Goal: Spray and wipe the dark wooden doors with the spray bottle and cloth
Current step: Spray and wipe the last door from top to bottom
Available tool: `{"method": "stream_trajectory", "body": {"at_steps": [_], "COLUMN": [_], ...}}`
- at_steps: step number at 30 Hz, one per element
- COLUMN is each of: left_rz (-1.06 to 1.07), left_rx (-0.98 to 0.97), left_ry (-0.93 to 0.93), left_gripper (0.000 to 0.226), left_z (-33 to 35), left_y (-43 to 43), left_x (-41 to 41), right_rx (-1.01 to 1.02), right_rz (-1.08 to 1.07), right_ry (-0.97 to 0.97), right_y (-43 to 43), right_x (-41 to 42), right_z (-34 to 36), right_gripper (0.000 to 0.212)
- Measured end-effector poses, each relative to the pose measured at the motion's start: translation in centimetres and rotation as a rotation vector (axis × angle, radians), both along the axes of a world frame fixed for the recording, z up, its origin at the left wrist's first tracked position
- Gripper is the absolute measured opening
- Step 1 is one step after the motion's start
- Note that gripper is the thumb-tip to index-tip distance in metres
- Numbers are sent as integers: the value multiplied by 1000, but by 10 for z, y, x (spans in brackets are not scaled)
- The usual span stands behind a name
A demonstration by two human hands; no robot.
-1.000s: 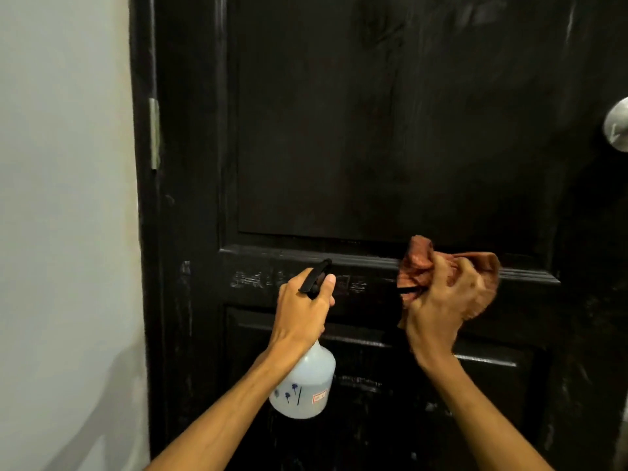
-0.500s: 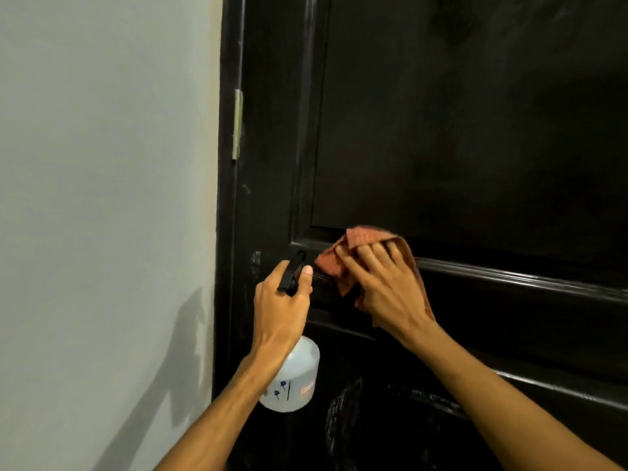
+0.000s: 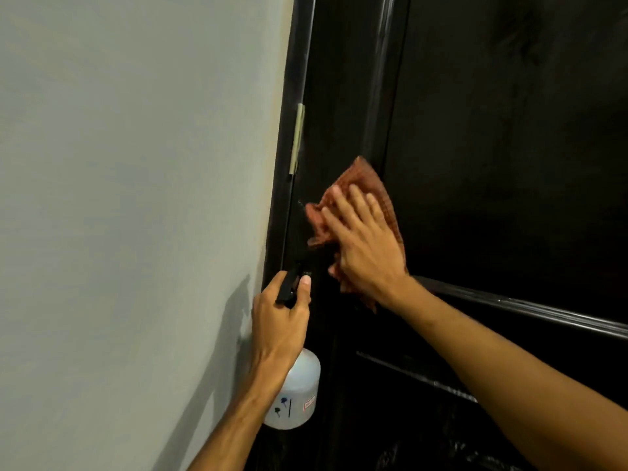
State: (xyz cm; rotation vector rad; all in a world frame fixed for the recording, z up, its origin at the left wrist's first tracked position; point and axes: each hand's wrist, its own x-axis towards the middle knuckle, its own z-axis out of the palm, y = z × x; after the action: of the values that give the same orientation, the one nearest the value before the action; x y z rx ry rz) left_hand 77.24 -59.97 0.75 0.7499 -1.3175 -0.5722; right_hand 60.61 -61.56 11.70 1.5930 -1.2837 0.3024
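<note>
Pressing cloth (image 3: pixel 371 184) flat on dark door (image 3: pixel 492 158), right hand (image 3: pixel 367 248); left grip (image 3: pixel 282 321) clutching spray bottle (image 3: pixel 299 396), pale wall (image 3: pixel 136 198) alongside

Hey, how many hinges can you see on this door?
1: a pale metal hinge on the door's left edge, beside the wall, above and left of the cloth. Others may lie outside the view.

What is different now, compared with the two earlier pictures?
The right hand moved the cloth left along the middle rail of the door, then up the stile beside the hinge. One second ago this hand bunched the cloth; now it presses it flat. The left hand holds the spray bottle as before.
</note>
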Motion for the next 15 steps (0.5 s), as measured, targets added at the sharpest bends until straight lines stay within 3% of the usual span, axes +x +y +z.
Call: {"method": "stream_trajectory", "body": {"at_steps": [3, 9, 12, 15], "left_rz": [27, 96, 97, 91], "left_rx": [-19, -56, -60, -41], "left_ry": [7, -10, 17, -11], "left_gripper": [23, 25, 32, 31], "left_z": [10, 15, 7, -12], "left_y": [-3, -10, -7, -5], "left_x": [10, 19, 24, 27], "right_rx": [280, 60, 194, 511], "right_rz": [38, -30, 56, 9], "right_ry": [247, 44, 137, 290], "right_y": [-17, -51, -48, -24], "right_x": [16, 44, 46, 36], "right_z": [-26, 39, -42, -125], "right_gripper": [66, 70, 74, 85]}}
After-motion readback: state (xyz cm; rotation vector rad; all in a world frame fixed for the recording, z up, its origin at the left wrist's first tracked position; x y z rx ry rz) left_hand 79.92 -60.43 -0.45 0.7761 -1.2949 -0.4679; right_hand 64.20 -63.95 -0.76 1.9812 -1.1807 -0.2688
